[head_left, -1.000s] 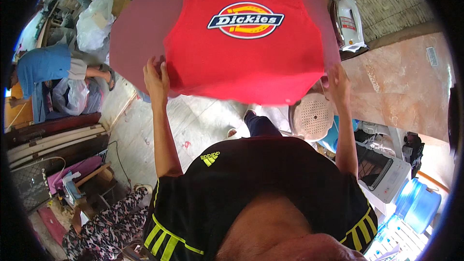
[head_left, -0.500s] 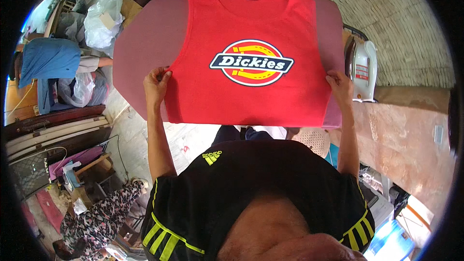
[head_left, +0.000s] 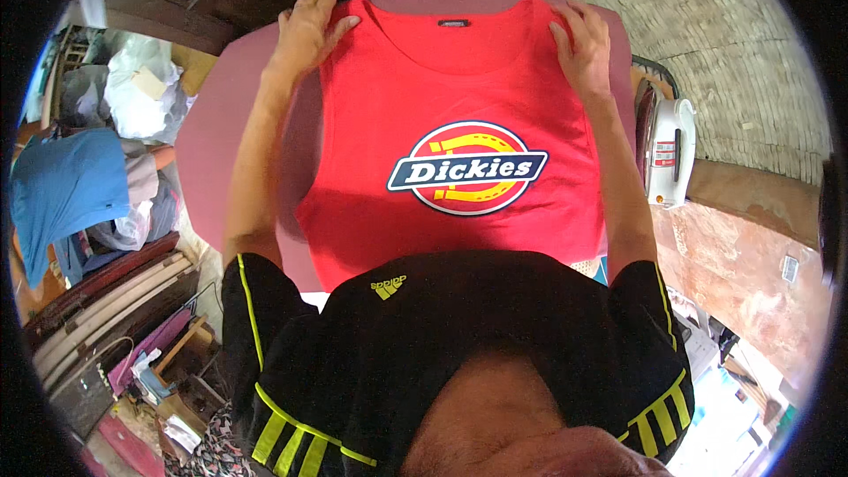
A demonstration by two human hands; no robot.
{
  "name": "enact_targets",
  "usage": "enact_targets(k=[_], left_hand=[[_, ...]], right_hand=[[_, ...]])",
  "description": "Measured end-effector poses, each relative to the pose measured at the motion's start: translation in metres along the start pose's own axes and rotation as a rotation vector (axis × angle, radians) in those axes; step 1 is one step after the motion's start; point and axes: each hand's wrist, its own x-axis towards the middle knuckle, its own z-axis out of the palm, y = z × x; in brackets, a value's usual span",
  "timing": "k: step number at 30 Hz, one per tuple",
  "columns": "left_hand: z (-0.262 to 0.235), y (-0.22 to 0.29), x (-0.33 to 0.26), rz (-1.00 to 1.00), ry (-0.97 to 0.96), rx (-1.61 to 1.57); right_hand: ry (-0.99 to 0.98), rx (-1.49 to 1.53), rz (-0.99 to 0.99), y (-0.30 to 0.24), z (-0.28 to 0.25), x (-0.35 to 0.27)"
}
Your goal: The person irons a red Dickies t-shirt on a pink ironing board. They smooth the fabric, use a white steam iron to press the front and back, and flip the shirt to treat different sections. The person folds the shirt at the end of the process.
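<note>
A red sleeveless shirt (head_left: 371,159) lies spread on a mauve padded ironing board (head_left: 238,124), neck opening at the far side. An oval print in yellow, white and dark blue (head_left: 468,199) sits on its chest. My left hand (head_left: 309,34) is at the far left shoulder strap, fingers stretched and thumb apart, its thumb by the strap's edge. On the far right strap rests my right hand (head_left: 583,46), its fingers extended and apart from the thumb. My torso hides the shirt's near edge.
A white iron (head_left: 671,150) stands upright just right of the board. Plastic bags (head_left: 141,88) and a blue cloth (head_left: 71,185) are at the left, above stacked boards (head_left: 115,309). A woven mat-like surface (head_left: 724,62) lies at the far right.
Both hands have left the shirt's side edges near the armholes and reached away to the shoulder straps. The shirt has shifted toward me on the board, its near edge now hidden.
</note>
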Motion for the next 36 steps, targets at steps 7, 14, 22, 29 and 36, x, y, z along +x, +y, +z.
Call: enact_targets(k=[7,14,22,29,36], left_hand=[[0.029,-0.040,0.028,0.116,-0.107,-0.315],[-0.064,0.002,-0.088,-0.311,-0.050,-0.418],[-0.093,0.091,-0.256,-0.788,-0.167,-0.329],[-0.085,0.124,-0.267,-0.852,0.355,-0.425],[-0.080,0.160,-0.328,-0.893,0.226,-0.106]], right_hand=[[-0.142,-0.023,-0.050,0.040,0.038,0.014],[-0.235,0.287,-0.107,-0.111,0.047,0.000],[-0.444,0.181,-0.321,-0.184,0.070,-0.009],[-0.345,0.319,-0.163,-0.143,-0.001,-0.053],[-0.183,-0.099,0.232,-0.091,-0.178,-0.217]])
